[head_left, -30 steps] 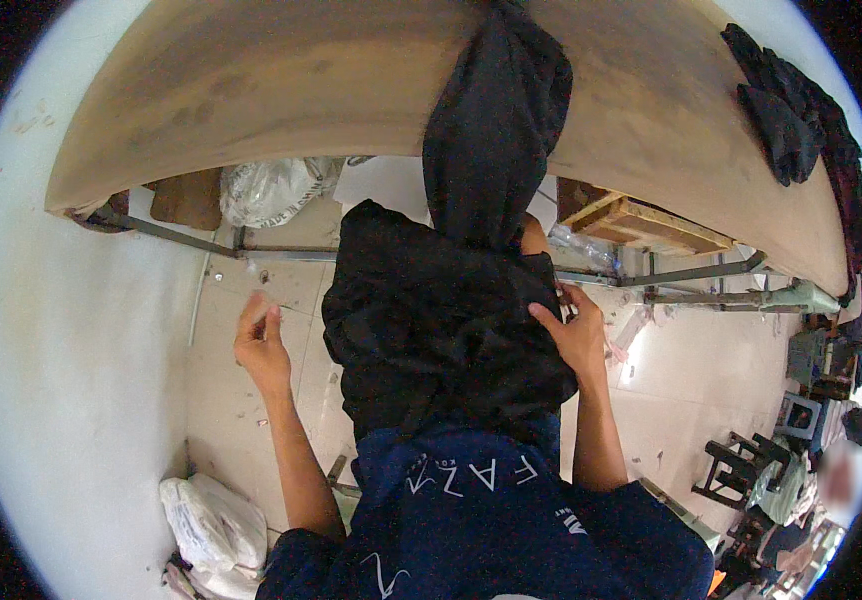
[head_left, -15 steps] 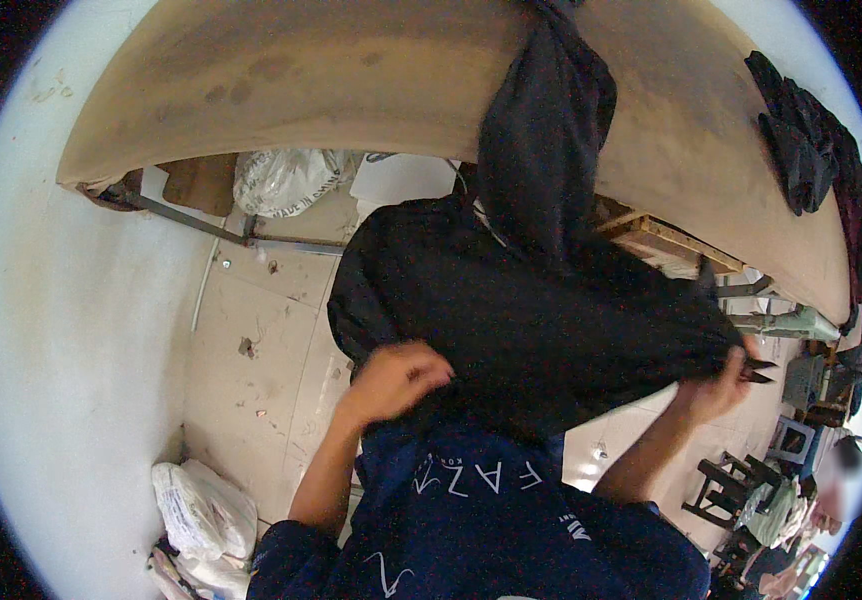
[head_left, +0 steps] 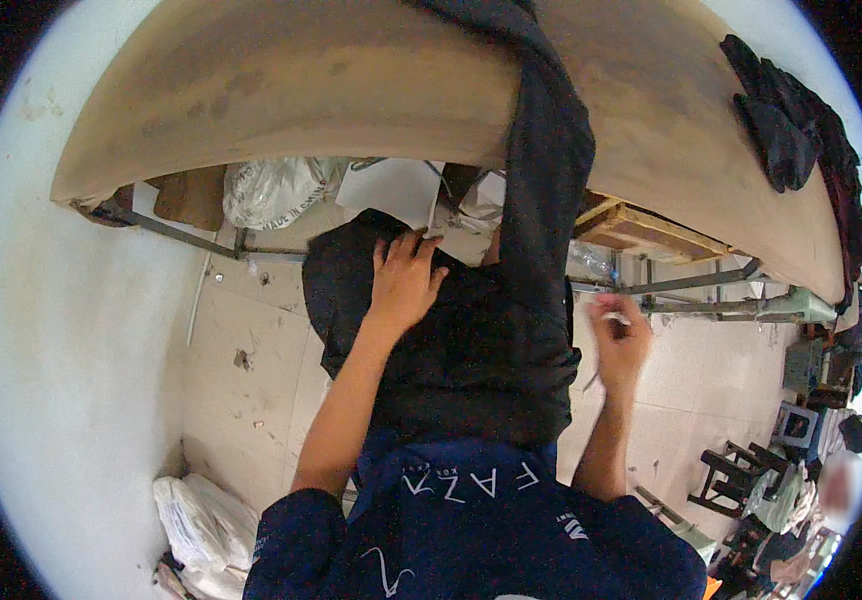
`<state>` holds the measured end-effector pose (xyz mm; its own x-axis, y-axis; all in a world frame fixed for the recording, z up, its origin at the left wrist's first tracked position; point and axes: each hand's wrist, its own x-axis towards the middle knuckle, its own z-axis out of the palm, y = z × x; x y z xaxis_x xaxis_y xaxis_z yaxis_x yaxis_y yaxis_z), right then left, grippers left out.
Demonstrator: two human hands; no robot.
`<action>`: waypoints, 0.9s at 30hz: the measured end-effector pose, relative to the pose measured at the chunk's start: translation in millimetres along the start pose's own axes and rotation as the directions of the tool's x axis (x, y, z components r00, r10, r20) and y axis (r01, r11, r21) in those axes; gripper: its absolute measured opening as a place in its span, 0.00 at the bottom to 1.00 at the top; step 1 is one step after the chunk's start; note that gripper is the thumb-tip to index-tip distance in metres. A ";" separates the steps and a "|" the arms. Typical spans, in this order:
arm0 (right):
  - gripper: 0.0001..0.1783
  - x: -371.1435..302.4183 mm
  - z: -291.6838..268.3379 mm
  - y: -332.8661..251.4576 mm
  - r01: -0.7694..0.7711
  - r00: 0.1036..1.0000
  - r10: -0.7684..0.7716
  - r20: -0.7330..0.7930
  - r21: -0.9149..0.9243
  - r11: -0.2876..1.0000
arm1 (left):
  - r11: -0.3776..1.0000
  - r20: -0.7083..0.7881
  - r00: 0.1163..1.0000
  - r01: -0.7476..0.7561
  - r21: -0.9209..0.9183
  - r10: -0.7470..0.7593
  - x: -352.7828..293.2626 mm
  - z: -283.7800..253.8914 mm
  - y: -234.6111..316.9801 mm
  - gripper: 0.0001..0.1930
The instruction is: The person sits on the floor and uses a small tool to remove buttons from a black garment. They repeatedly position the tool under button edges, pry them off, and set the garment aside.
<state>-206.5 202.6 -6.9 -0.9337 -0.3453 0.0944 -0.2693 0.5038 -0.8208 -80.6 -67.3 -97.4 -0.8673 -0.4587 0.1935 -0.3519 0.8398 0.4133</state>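
A black garment [head_left: 451, 350] lies across my lap, and a long narrow part of it runs up over the padded tan table [head_left: 371, 110]. Flat on its far left part rests my left hand [head_left: 406, 280], fingers stretched out and a little apart. My right hand [head_left: 623, 340] is raised just right of the cloth, apart from it, with its fingers curled closed. Thread snips seem to be in that hand; their dark points showed earlier, but now the fingers and blur mostly hide them.
Under the table are a clear plastic bag [head_left: 271, 195], a white sheet [head_left: 391, 190], a wooden drawer [head_left: 651, 235] and metal bars. More dark cloth [head_left: 786, 130] hangs at the table's right end. White bags [head_left: 201, 525] sit lower left; a dark stool [head_left: 736, 478] stands at right.
My right hand has let go of the garment's right edge and come in leftward. My left hand has moved up and flattened onto the cloth. The stretched right side of the garment has dropped inward.
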 end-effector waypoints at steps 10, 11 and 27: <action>0.29 8.5 81.0 13.2 0.262 0.965 -0.257 0.056 -0.155 0.952 | 0.997 0.111 0.993 -0.030 -0.067 0.038 -5.5 6.8 -19.9 0.15; 0.29 11.2 83.7 28.1 0.293 0.956 -0.290 0.046 -0.188 0.938 | 0.981 -0.037 0.999 -0.011 -0.193 0.004 -8.7 -9.5 -19.3 0.14; 0.15 -18.1 37.6 -11.9 0.208 0.970 -0.185 -0.160 0.141 0.968 | 0.938 -0.825 0.460 0.051 -0.344 -0.327 -88.0 -150.8 -54.4 0.16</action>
<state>-177.5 173.1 -20.0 -0.8932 -0.3012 0.3338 -0.4217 0.3039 -0.8543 68.0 -116.3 -2.7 0.0068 -0.7256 0.6880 -0.2534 0.6644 0.7031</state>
